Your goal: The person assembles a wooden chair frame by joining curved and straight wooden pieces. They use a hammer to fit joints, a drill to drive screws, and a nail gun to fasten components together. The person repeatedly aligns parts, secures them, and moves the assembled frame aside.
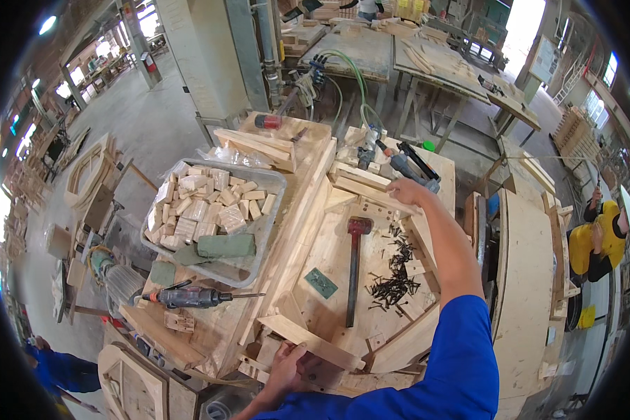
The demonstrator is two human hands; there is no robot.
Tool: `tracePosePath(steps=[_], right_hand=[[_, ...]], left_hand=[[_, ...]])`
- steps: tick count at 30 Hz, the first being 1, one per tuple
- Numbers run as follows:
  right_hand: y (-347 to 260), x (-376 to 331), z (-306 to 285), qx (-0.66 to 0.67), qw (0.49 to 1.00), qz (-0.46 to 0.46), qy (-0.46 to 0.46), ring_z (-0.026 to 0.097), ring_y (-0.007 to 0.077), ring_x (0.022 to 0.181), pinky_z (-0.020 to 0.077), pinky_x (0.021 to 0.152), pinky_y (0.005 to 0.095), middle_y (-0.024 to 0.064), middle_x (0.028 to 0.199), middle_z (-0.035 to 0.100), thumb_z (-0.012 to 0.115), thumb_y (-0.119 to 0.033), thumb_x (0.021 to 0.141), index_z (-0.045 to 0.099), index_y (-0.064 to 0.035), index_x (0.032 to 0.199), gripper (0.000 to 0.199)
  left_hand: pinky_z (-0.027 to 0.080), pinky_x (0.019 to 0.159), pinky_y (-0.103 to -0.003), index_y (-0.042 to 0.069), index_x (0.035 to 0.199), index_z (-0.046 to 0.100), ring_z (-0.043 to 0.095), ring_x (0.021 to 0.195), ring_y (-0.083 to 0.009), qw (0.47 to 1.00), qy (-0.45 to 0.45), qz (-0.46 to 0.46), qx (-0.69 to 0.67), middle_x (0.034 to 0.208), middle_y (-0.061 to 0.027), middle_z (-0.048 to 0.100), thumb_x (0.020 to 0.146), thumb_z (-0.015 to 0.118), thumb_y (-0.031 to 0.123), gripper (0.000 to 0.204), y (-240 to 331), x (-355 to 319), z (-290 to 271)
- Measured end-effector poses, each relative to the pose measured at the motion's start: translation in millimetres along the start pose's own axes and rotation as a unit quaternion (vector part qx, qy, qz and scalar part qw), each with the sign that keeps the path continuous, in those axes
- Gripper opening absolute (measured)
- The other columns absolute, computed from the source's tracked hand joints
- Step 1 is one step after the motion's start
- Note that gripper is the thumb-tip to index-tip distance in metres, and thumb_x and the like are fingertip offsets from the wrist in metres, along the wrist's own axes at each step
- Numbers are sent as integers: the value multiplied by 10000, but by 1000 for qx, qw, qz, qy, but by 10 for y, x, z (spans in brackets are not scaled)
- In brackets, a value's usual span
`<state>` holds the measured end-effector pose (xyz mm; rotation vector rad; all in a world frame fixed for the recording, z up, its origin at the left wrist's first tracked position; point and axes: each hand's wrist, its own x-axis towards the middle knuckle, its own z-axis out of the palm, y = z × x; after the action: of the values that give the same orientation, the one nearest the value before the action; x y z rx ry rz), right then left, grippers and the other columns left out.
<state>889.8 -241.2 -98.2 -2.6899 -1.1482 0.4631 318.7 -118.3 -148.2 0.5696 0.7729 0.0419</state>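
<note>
Hammer (pixel 357 262), black screws (pixel 393 274), drill (pixel 189 297) nearby

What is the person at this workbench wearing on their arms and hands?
A bright blue short-sleeved work shirt covers the shoulders and upper arms; the sleeve on the right arm ends near the elbow. Below it the forearms are bare. The right hand and left hand are bare too: no gloves, and no watch or rings that I can make out.

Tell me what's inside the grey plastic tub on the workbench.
The grey tub holds a heap of small pale wooden blocks, with a green block lying at its near end. Whatever sits beneath the heap is covered.
</note>
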Motion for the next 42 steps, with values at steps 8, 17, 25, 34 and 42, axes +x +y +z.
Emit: tracePosePath(steps=[8, 17, 25, 34, 42], right_hand=[[-294, -513, -53, 40, 940, 80, 329, 689, 414, 1075, 533, 936, 491, 187, 1072, 737, 631, -131, 926, 707, -48, 1179, 276], [-2272, -3100, 1103, 70, 978, -196, -5, 706, 375, 1026, 528, 915, 504, 181, 1161, 713, 780, -353, 886, 648, -59, 1321, 541], [-2498, -3404, 1574, 75, 989, -127, -24, 693, 388, 891, 482, 811, 517, 152, 990, 692, 769, -234, 863, 575, -32, 1288, 509], [-2476, -3220, 1812, 39, 991, -124, 19, 694, 389, 887, 487, 805, 512, 165, 980, 697, 773, -270, 858, 598, -41, 1264, 498], [-2388, -3122, 1820, 56, 991, -122, -21, 698, 404, 877, 489, 812, 523, 167, 1004, 700, 760, -283, 871, 597, -55, 1247, 469]], left_hand=[[527, 1078, -606, 47, 1400, 468, 624, 1281, -362, 999, -35, -7, -7, 1372, -172, 608, 1053, 552, 77, 358, 85, -2, 43], [523, 1104, -533, 46, 1421, 438, 628, 1275, -333, 998, -33, -9, -52, 1327, -151, 632, 1039, 606, 86, 419, -224, -83, -27], [613, 939, -408, -1, 1301, 555, 715, 1092, -286, 992, 13, -113, 57, 1189, -172, 695, 1071, 628, 278, 369, -178, -240, -6], [587, 760, -343, 9, 1212, 701, 732, 835, -199, 869, -63, 117, 478, 1080, -130, 773, 1040, 659, 346, 380, -109, -379, -174], [562, 833, -430, 35, 1196, 712, 728, 940, -345, 731, -110, 251, 625, 1059, -168, 759, 999, 676, 289, 324, 65, -366, 58]])
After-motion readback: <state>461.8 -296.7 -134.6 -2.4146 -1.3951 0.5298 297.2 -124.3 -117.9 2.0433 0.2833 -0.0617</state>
